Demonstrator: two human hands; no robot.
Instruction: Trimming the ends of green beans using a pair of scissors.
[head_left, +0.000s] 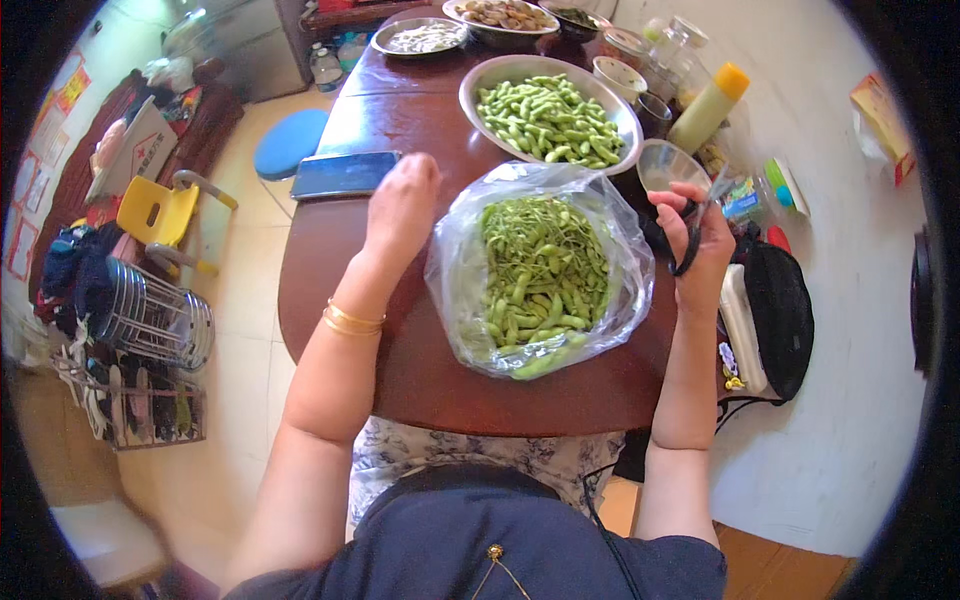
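Note:
A clear plastic bag (450, 292) stands rolled open on the dark wooden table (465, 409). Inside it are green soybean pods (517, 300), with trimmed stems and tips heaped over the upper part. My left hand (409, 191) is curled beside the right end of a smartphone (334, 178), left of the bag. Its fingertips are hidden, so what it may hold does not show. To the right of the bag, my right hand (709, 240) grips black-handled scissors (688, 251), their blades directed upward. Behind the bag, a steel bowl (474, 120) holds many green pods.
Dishes of food, including a plate of white strips (420, 37), fill the table's far end. Cups, jars and a yellow-capped bottle (709, 109) crowd the right, near a black mesh bag (784, 322). Left on the floor are a blue stool (289, 142) and a yellow chair (154, 214).

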